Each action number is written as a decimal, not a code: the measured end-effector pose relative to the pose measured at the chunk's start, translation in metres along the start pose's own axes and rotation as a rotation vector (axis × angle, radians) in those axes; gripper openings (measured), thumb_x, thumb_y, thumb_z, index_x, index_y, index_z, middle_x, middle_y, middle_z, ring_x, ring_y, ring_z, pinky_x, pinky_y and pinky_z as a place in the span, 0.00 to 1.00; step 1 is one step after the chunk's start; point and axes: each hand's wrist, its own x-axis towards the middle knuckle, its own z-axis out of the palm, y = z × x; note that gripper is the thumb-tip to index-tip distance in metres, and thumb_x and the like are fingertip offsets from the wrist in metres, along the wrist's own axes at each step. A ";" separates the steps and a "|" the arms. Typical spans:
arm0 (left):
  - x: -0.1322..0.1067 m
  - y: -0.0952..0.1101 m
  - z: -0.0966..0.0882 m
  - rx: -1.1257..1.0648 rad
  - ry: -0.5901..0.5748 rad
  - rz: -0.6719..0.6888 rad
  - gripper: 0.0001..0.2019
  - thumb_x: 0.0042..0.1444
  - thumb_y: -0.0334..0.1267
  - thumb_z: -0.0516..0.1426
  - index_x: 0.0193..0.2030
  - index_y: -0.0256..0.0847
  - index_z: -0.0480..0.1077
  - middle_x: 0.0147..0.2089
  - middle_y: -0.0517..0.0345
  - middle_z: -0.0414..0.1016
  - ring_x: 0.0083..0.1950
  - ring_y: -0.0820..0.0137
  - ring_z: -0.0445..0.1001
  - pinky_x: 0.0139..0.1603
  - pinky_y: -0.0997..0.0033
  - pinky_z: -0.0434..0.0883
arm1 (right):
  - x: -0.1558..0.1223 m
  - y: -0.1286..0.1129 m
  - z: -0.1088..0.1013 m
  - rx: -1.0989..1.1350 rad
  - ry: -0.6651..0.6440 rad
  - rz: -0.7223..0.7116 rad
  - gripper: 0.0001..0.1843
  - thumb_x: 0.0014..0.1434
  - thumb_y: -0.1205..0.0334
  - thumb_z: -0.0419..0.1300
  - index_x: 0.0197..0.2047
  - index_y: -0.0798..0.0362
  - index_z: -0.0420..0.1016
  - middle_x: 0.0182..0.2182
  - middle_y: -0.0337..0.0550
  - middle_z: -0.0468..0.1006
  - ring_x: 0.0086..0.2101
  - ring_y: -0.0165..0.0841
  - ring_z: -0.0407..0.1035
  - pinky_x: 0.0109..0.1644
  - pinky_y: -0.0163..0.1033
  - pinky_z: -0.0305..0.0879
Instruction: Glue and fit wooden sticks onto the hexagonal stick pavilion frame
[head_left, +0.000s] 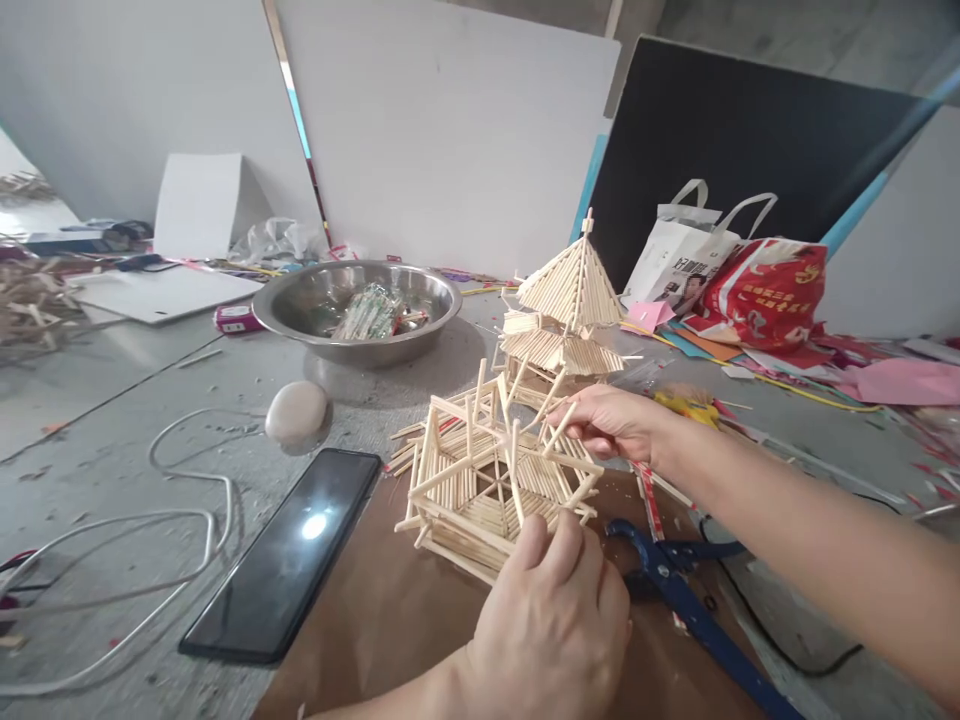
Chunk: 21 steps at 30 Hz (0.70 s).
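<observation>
A hexagonal frame of thin wooden sticks stands on a brown cardboard sheet. My left hand is at its near edge, fingers curled and pinched on an upright stick of the frame. My right hand reaches in from the right and pinches a loose wooden stick held slanted over the frame's far side. Behind the frame stands a finished two-tier stick roof tower.
A black phone lies left of the cardboard, beside a white cable and an egg-shaped stone. A steel bowl sits behind. Blue-handled pliers lie at right. Bags and paper scraps clutter the far right.
</observation>
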 end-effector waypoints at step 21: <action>0.000 0.000 0.003 0.037 -0.009 0.058 0.14 0.59 0.41 0.47 0.40 0.35 0.69 0.44 0.49 0.72 0.47 0.59 0.64 0.42 0.58 0.57 | -0.001 -0.001 0.000 -0.037 -0.002 0.046 0.06 0.51 0.71 0.55 0.23 0.58 0.67 0.10 0.29 0.61 0.07 0.15 0.45 0.08 0.23 0.36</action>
